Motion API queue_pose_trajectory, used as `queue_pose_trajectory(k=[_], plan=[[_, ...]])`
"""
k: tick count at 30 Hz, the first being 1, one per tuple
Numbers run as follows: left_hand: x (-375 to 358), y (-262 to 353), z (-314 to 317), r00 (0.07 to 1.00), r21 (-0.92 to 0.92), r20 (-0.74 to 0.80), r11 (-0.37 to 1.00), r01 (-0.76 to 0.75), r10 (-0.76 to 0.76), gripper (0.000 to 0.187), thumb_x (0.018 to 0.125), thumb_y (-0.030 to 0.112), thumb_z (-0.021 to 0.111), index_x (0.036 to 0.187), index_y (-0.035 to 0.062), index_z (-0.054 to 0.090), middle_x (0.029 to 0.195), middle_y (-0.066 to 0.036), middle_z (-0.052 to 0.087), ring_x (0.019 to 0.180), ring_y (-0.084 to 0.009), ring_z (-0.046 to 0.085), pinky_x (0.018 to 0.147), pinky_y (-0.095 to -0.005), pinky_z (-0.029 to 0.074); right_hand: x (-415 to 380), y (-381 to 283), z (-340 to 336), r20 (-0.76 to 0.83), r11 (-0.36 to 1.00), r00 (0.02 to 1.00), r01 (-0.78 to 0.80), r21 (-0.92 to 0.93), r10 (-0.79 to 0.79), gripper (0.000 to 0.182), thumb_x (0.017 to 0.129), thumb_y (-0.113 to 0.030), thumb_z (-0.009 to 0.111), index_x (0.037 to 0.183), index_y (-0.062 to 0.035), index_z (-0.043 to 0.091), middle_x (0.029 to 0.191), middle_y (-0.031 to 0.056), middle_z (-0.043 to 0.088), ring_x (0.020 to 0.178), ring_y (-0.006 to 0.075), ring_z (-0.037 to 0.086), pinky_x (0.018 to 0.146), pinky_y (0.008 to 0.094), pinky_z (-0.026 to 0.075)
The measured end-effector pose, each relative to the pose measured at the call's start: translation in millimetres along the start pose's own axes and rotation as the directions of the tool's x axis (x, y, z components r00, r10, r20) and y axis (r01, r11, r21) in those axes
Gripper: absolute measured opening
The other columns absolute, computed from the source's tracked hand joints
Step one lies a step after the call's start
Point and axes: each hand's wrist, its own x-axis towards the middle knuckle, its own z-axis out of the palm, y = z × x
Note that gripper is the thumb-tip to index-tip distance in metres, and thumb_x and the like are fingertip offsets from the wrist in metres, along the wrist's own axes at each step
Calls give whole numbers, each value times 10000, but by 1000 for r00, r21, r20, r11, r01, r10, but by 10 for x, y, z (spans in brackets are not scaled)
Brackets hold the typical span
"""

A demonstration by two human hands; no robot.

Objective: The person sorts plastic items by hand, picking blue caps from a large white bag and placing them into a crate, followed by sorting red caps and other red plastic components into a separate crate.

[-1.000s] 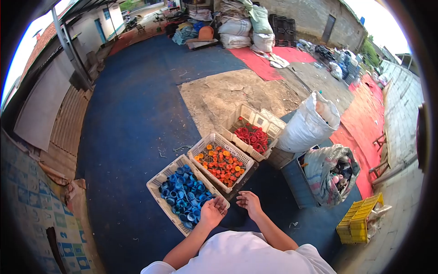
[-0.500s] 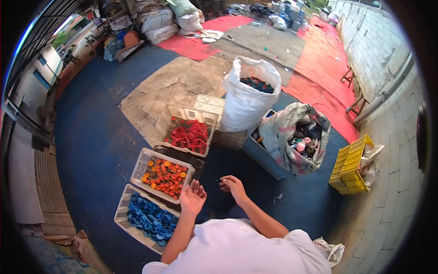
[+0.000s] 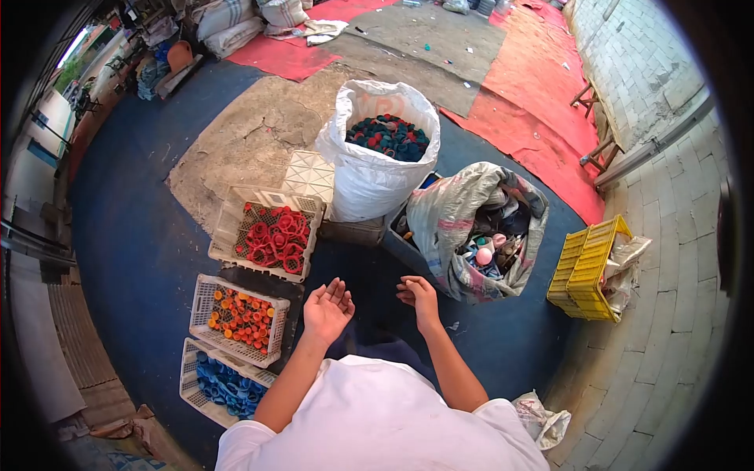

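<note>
My left hand is raised palm up in front of my body, its fingers stretched out and nothing visible in it. It is nearest to the crate of orange caps. My right hand hangs to its right with the fingers curled in; whether a small thing is pinched there I cannot make out. Just beyond it stands a grey woven sack of mixed plastic scraps. Red plastic rings fill part of a pale crate at the left. Blue plastic pieces lie in the lowest crate.
A white sack of dark green and red caps stands behind the crates. At right, a yellow crate sits by the block wall. A crumpled white bag lies near my right side. Stuffed sacks are piled far back.
The view has tilted down and turned, so sacks and crates sit further left. My hands are still apart before me; my right hand's fingers now look more curled.
</note>
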Motion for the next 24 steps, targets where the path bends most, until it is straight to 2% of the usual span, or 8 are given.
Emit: queue_pose_trajectory(k=[8, 10, 15, 18, 19, 22, 23, 24], plan=[[1459, 410, 624, 983, 62, -95, 985, 164, -157, 201, 954, 214, 565, 1052, 96, 695, 1011, -23, 724, 920, -208, 672, 859, -396, 518, 750, -296, 143, -73, 992, 991, 105, -73, -111, 219, 993, -189, 610, 1135, -43, 689, 1029, 68, 727, 874, 131, 680, 810, 273, 535], [1840, 520, 856, 976, 123, -131, 974, 192, -176, 179, 946, 202, 580, 1040, 107, 699, 995, -16, 726, 906, -197, 672, 830, -381, 530, 1006, -323, 189, -132, 985, 977, 157, -76, -166, 200, 982, -138, 624, 1129, -20, 691, 988, 66, 716, 865, 123, 661, 800, 272, 519], [2372, 839, 1498, 978, 408, -145, 891, 200, -152, 227, 943, 298, 673, 1101, 136, 656, 1018, 15, 694, 895, -161, 665, 792, -343, 527, 1384, -848, 476, -177, 932, 947, 207, -298, -267, 230, 975, -138, 646, 1149, 4, 694, 1004, 74, 730, 927, 128, 676, 822, 279, 534], [2599, 1000, 1798, 974, 564, -219, 809, 168, -50, 291, 929, 380, 715, 1091, 146, 650, 961, 19, 671, 873, -165, 666, 767, -343, 528, 1547, -1286, 683, -132, 829, 924, 251, -500, -359, 218, 970, -135, 652, 1136, -3, 702, 989, 79, 730, 898, 122, 678, 809, 287, 534], [2693, 1043, 1817, 974, 613, -225, 775, 154, -16, 425, 879, 464, 771, 1119, 145, 625, 977, 12, 641, 814, -149, 664, 735, -328, 522, 1608, -1416, 745, -114, 793, 907, 286, -538, -405, 203, 967, -124, 652, 1123, -7, 708, 990, 98, 729, 883, 139, 694, 800, 301, 538], [2794, 1147, 2069, 966, 722, -237, 683, 108, 98, 481, 845, 501, 795, 1107, 136, 622, 939, 18, 621, 779, -135, 664, 708, -312, 517, 1766, -1841, 941, -44, 687, 871, 353, -635, -489, 189, 963, -106, 650, 1110, -3, 709, 992, 111, 727, 880, 168, 707, 799, 306, 539], [2799, 1172, 2178, 960, 748, -238, 659, 85, 147, 500, 821, 520, 812, 1063, 120, 635, 836, 34, 593, 763, -120, 663, 696, -285, 509, 1847, -1922, 977, -22, 678, 866, 375, -632, -500, 177, 959, -94, 652, 1097, -1, 710, 996, 124, 724, 880, 199, 716, 795, 310, 540], [2854, 1196, 2207, 956, 763, -229, 644, 60, 182, 469, 827, 503, 814, 1024, 117, 635, 811, 35, 587, 723, -107, 649, 668, -270, 501, 1940, -2002, 1009, 2, 653, 853, 402, -642, -522, 173, 954, -89, 654, 1092, 0, 709, 987, 125, 722, 878, 204, 715, 792, 309, 540]])
